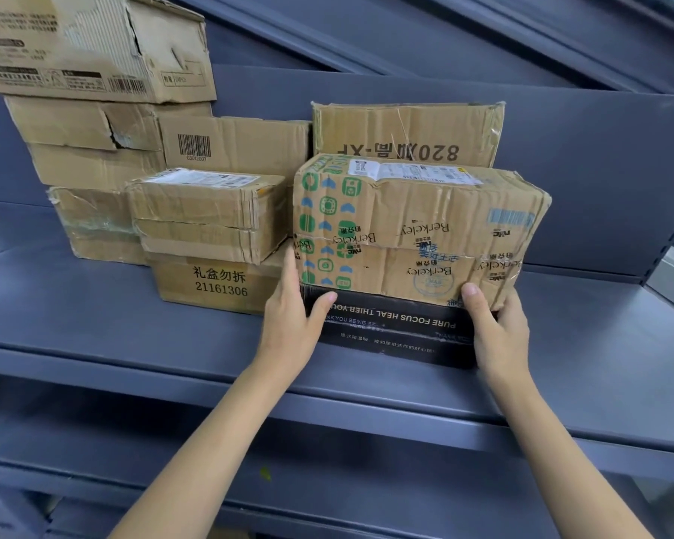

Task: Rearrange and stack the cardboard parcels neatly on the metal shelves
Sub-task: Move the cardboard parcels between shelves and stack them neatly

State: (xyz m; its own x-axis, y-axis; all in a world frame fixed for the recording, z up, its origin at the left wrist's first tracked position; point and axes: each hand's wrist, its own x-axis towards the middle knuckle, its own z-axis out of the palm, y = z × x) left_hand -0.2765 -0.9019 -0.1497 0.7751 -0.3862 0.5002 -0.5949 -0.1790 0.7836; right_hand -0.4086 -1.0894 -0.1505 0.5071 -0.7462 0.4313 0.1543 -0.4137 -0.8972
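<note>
Head view of a metal shelf (561,344) carrying cardboard parcels. The left hand (292,317) and right hand (497,328) bracket the two ends of a flat black box (397,330) that lies on the shelf near its front edge; a crumpled printed parcel (413,235) rests directly on top of it. Each grip is a flat, open-palmed clasp rather than a closed fist: the left thumb lies on the black box's front face and the left fingers reach up beside the printed parcel's end, while the right thumb presses the printed parcel's lower front corner. How far the fingers wrap behind the ends cannot be told.

The step in hand appears to be squaring this two-parcel stack. To do it well, press both ends evenly so the pair moves as one, keep the upper parcel from sliding off its base, and bring the left end flush with the numbered box (215,284) just beside it.

The long axis of both stacked parcels runs left to right, parallel to the shelf's front edge, broad faces toward the viewer; their printing reads upside down. Behind stands a taller brown box (405,132); a leaning pile (90,110) fills the far left.
</note>
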